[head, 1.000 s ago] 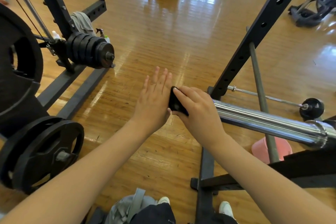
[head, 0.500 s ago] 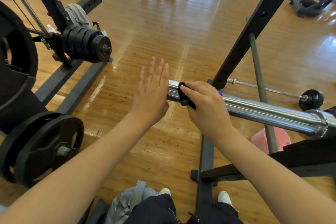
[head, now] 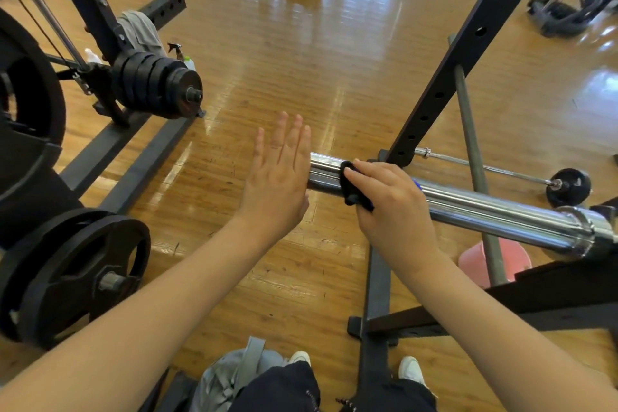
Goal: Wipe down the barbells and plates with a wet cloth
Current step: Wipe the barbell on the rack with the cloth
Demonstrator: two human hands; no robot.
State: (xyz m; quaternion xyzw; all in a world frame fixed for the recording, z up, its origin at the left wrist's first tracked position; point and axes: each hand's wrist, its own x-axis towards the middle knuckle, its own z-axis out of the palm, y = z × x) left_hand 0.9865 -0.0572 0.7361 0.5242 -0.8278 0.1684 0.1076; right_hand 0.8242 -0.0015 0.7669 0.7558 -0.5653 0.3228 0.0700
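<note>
Single head cam, wide-angle, looks fwd/down over hands at arm's reach, gym floor beyond.

Under me is a glossy wooden floor (head: 301,53). The black rack (head: 378,281) stands on it, its base rail running between my white shoes (head: 411,370). Just right of the rack's base sits a pink bucket (head: 475,261). Beyond the rack's upright, a thin bar with a small black weight (head: 568,187) lies flat.

Pink bucket (head: 516,261), spray bottle (head: 182,55)
</note>
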